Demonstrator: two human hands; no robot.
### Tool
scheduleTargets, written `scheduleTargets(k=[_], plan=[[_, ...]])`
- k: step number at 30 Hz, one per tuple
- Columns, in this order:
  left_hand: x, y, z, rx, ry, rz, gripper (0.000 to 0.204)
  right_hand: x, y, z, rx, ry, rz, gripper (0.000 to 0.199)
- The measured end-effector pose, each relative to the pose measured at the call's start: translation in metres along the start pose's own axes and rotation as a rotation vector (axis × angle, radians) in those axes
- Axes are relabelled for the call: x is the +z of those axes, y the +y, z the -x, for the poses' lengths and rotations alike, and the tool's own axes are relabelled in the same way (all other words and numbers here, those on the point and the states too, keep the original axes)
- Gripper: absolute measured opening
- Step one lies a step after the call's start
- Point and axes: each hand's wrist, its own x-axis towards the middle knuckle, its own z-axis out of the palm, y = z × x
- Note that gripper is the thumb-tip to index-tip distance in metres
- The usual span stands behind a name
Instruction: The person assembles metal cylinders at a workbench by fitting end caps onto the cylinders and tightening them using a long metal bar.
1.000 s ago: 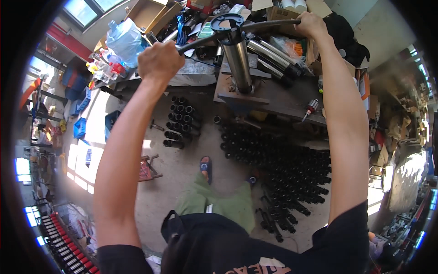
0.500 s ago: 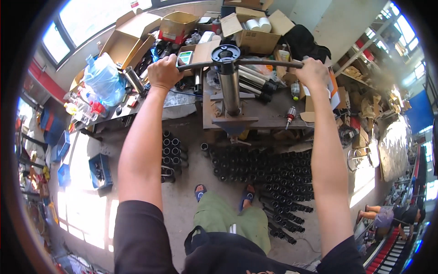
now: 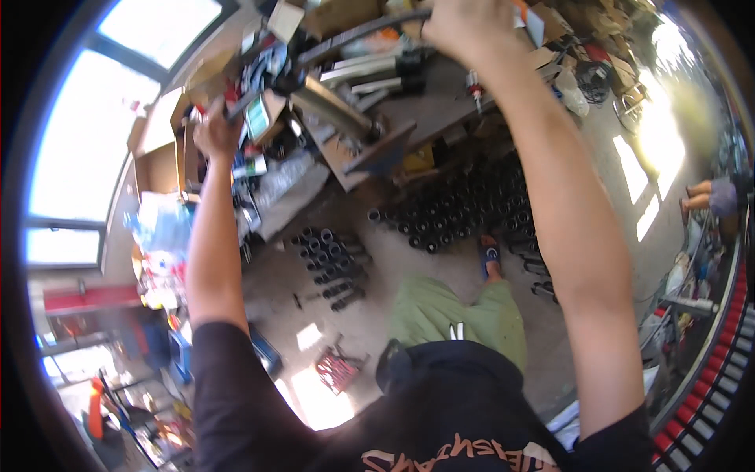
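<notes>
Both my arms reach out to a long dark bar (image 3: pixel 366 33) that runs across the top of a shiny metal tube (image 3: pixel 338 110). My left hand (image 3: pixel 216 135) is closed round the bar's left end. My right hand (image 3: pixel 472 31), close to the upper edge of the view, is closed round its right end. The tube leans in the view, its lower end at a clamp-like plate (image 3: pixel 381 149) on the edge of the workbench (image 3: pixel 444 98). Blur hides how the bar joins the tube's dark top.
Black tubes (image 3: pixel 456 208) stand in rows on the floor under the bench, with a smaller group (image 3: pixel 330 259) to their left. Cardboard boxes (image 3: pixel 161 145) and clutter crowd the bench. A red crate-like thing (image 3: pixel 336 370) is on the floor. Another person's legs (image 3: pixel 708 197) show far right.
The whole view has swung, so the bench and tube now slant. The bar tilts with its left end lower and its right end higher. Both hands still grip it.
</notes>
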Motion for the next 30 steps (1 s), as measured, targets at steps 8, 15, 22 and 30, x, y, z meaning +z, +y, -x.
scheduleTargets(k=[8,15,22,30], plan=[[-0.127,0.261,-0.063,0.756,-0.494,0.324,0.043,0.038,0.043,-0.056,-0.082,-0.067,-0.059,0.017],[-0.035,0.239,-0.117,0.409,-1.672,-0.338,0.094,0.025,0.197,-0.104,-0.087,0.171,-0.297,0.009],[-0.154,0.208,-0.022,-0.132,-1.246,0.057,0.09,0.17,0.321,0.139,0.364,-0.455,-0.329,0.035],[-0.227,0.3,0.083,-1.707,-0.682,2.012,0.086,0.347,0.129,0.248,1.272,-0.764,-1.154,0.039]])
